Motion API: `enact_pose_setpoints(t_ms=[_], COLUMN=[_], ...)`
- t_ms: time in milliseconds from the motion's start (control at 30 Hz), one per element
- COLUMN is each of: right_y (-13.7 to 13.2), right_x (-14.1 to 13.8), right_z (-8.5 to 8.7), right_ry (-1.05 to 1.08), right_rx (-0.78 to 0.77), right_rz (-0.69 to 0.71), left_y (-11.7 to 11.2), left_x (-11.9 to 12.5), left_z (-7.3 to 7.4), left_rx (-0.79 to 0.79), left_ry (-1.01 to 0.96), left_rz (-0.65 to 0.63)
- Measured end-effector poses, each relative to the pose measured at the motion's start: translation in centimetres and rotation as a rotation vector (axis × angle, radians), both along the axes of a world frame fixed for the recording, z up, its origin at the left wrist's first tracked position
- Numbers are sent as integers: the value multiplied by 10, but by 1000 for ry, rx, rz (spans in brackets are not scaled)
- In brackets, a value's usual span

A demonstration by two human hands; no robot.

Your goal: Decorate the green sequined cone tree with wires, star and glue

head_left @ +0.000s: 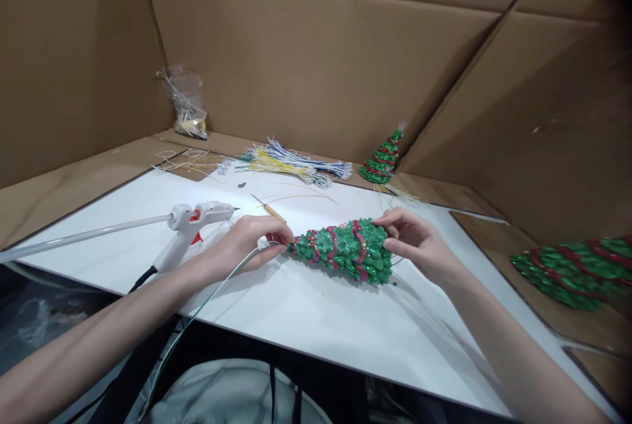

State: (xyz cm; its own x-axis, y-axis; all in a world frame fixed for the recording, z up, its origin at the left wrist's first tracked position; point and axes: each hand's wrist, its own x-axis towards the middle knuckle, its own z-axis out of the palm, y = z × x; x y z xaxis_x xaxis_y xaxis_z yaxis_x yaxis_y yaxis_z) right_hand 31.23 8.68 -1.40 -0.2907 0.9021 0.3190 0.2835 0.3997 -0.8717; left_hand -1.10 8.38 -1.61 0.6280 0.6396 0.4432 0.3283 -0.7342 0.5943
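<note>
A green glittery cone-shaped Christmas tree (345, 249) with red and pink beaded garlands lies on its side above the white board (316, 318). My right hand (415, 239) grips its wide base, fingers curled round the rim. My left hand (251, 239) pinches at the tree's narrow tip, where a thin white-green wire (217, 292) runs back toward me. A white hot glue gun (192, 223) with a red trigger rests on the board just left of my left hand.
A thin wooden-handled pick (269, 209) lies behind my hands. Bundles of yellow, white and blue wires (291, 164) lie at the back, next to a small upright tree (381, 159). Another tree (577, 269) lies at the right. A plastic bag (187, 105) stands back left. Cardboard walls surround the table.
</note>
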Motion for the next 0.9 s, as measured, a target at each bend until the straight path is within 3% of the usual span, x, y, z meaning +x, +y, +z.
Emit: enact_pose_setpoints(t_ms=[300, 500, 667, 900], right_y=[-2, -6, -11, -14], right_x=[-5, 1, 3, 6], right_z=[-7, -11, -9, -5], right_ry=[149, -38, -183, -224], right_rx=[-50, -144, -197, -179], right_rz=[-27, 9, 123, 220], left_y=[4, 1, -1, 2], left_x=[4, 7, 6, 6], left_z=[-4, -2, -2, -4], left_rx=[-67, -108, -54, 109], left_ry=[-53, -70, -34, 67], left_rz=[68, 106, 102, 150])
